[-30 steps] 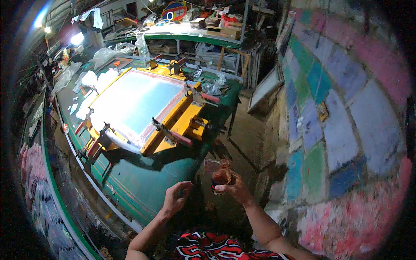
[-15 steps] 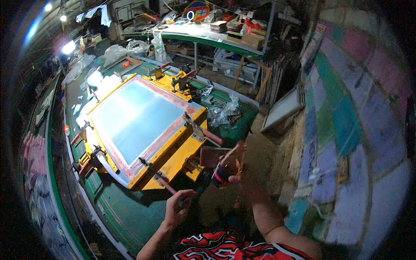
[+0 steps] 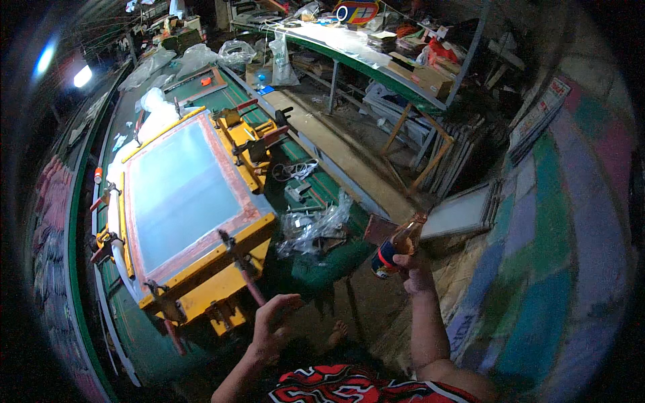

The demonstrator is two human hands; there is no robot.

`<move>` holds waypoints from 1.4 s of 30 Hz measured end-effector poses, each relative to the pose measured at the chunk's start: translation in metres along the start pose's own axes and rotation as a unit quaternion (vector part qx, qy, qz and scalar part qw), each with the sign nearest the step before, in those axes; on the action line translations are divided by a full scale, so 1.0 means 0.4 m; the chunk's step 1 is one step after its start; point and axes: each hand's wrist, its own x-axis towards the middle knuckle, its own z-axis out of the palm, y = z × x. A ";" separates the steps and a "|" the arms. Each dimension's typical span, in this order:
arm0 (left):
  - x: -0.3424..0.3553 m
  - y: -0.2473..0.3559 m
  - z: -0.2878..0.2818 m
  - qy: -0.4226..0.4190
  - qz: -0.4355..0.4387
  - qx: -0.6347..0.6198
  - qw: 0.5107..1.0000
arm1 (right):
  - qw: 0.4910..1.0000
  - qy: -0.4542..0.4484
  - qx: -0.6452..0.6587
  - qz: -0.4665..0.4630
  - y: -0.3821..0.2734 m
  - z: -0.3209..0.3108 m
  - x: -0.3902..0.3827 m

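My right hand [image 3: 413,269] is closed round a bottle [image 3: 388,258] with a dark label, a red band and an amber, see-through neck. The bottle tilts, its neck pointing up and to the right. My left hand [image 3: 274,322] holds nothing; its fingers are bent but apart, close to the reddish handle [image 3: 252,285] of a clamp. That clamp belongs to a yellow metal printing jig [image 3: 195,285] on a green table. A screen frame [image 3: 185,181] with pale blue mesh and a reddish-brown border lies in the jig.
Crumpled clear plastic [image 3: 316,225] lies right of the jig. A brownish flat rectangular thing [image 3: 378,230] is behind the bottle. Framed screens [image 3: 463,208] lean at the right beside coloured cloth panels [image 3: 537,269]. A cluttered worktable [image 3: 336,43] stands at the back.
The view has swung right, so the jig shows further left. My right hand and the bottle appear further right and slightly higher. My left hand has barely moved in the picture.
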 end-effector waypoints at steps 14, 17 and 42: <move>0.417 -0.121 0.307 0.009 0.058 0.154 0.986 | 0.995 -0.090 -0.036 0.037 -0.058 -0.199 0.501; 0.513 -0.179 0.335 0.026 0.009 0.204 0.979 | 0.987 -0.141 -0.062 0.045 -0.072 -0.200 0.613; 1.111 -0.433 -0.079 0.545 -0.253 0.446 0.664 | 0.865 -0.416 -0.065 0.273 0.006 -0.151 1.179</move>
